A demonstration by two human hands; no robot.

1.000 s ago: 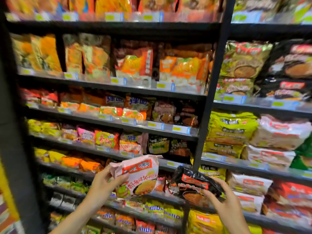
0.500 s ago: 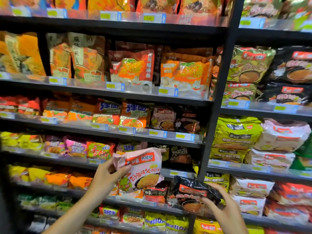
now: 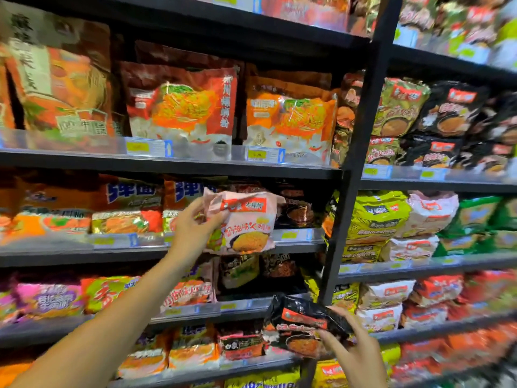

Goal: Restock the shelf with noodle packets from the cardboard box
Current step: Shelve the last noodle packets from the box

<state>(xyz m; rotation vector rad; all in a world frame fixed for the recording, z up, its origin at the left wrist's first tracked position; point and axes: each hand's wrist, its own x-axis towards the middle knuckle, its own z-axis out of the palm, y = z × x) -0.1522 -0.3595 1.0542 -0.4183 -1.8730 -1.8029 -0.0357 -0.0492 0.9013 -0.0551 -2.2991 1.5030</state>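
Left hand [image 3: 193, 228]: we pinch the pink packet [image 3: 246, 222], upright, just before the middle shelf [image 3: 296, 242].
Right hand [image 3: 355, 351]: we grip the black packet [image 3: 305, 323], lower, nearer us.

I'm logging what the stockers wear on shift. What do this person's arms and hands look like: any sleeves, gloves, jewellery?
Both forearms are bare as far as the head view shows: no sleeves in view. The left hand and right hand have no gloves, and no rings, watch or bracelet can be seen. Motion blur hides finer detail such as the nails.
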